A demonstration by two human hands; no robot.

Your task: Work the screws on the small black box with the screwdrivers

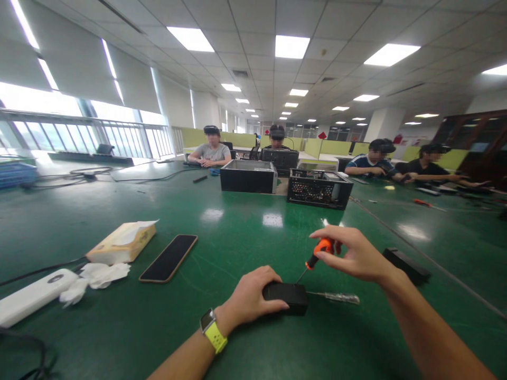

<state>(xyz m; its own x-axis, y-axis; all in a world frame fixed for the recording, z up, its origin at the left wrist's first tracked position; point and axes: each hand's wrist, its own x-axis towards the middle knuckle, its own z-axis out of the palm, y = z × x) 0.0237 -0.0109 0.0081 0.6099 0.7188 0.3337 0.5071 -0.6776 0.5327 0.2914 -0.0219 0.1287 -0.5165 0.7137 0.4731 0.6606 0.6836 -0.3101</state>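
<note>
Left hand (253,295) pinches the black box (295,300) across its sides, keeping it flat on the green table (158,322); right hand (356,253) has thumb and fingers around an orange screwdriver (324,246), tip down at the box's top. Seated in a screw? Too small to tell. Box looks light, stiff, perhaps slick, so those long sides suit the grip. Counting now: one box held, one black block (407,266) by the right forearm, one clear screwdriver (344,298) beside the box, one phone (168,258).

Bright ceiling panels (292,46), blown-out windows (59,99) at left, glare spots (272,220) on green tabletop (178,211), wide-angle stretching toward edges
</note>
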